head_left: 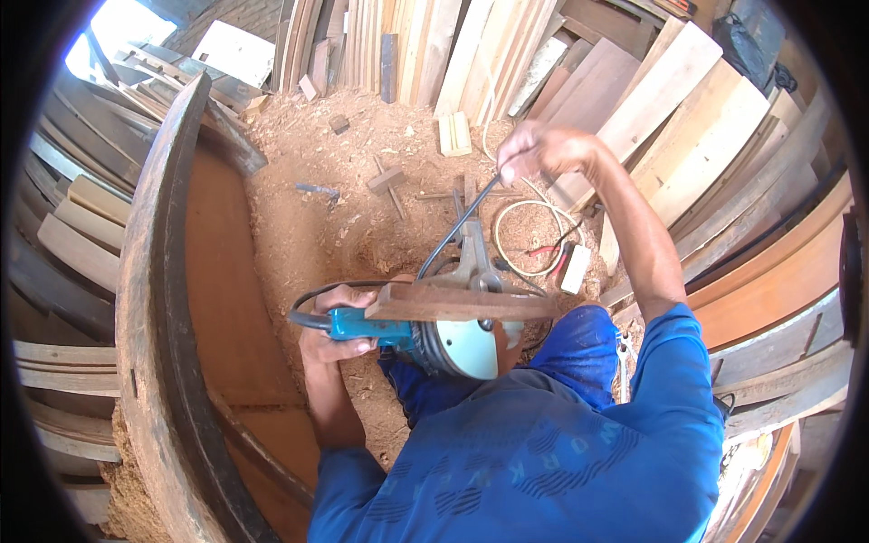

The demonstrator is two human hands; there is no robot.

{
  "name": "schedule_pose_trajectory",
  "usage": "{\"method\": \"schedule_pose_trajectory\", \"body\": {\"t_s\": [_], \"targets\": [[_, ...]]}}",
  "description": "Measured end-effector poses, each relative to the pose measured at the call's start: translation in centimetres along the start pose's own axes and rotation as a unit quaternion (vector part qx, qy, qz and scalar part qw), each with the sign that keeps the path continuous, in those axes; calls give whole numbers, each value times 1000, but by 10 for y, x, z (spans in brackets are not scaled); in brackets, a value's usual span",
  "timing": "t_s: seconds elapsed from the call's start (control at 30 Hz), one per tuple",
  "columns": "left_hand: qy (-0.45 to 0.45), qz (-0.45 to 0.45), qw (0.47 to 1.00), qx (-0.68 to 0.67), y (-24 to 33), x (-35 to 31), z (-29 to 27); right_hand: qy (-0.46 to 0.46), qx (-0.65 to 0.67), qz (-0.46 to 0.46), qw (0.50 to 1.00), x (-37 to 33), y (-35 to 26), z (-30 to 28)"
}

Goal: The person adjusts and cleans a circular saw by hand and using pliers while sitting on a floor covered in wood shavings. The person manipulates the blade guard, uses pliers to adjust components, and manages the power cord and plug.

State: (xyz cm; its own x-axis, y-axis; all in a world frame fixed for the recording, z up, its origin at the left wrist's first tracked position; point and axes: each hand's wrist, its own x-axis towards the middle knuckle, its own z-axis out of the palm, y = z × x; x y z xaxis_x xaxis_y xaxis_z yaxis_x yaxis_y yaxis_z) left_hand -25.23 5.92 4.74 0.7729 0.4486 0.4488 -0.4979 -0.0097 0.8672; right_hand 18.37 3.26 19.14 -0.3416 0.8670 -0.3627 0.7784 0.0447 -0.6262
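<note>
head view: left hand (337, 324) fingers clenched on teal grinder (425, 339) lying crosswise, disc rightward; right hand (536, 149) fingers grasping its black cord (453, 231).

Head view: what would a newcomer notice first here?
The teal power saw at centre, gripped by the left hand under a short wooden strip. The right hand is raised, pulling a black cord. A big curved wooden frame sweeps down the left, over sawdust floor.
</note>
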Motion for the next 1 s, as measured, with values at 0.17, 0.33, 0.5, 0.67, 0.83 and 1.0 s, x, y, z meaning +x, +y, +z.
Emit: {"method": "schedule_pose_trajectory", "body": {"t_s": [0.17,0.33,0.5,0.67,0.83,1.0], "targets": [[-94,91,991,6,4,8,7,284,39,3,958,39,-21,-3],[-34,133,990,23,-2,-4,3,90,-60,124,986,114,73,98],[104,16,994,27,12,-19,-9,131,117,27,984,55,207,247],[181,31,983,25,7,8,-10,155,193,182,952,-78,121,250],[223,-40,970,91,-9,46,-6,174,210,155,950,-169,6,205],[223,-62,972,38,-21,65,-7,251,38,-81,964,-205,-54,186]]}}
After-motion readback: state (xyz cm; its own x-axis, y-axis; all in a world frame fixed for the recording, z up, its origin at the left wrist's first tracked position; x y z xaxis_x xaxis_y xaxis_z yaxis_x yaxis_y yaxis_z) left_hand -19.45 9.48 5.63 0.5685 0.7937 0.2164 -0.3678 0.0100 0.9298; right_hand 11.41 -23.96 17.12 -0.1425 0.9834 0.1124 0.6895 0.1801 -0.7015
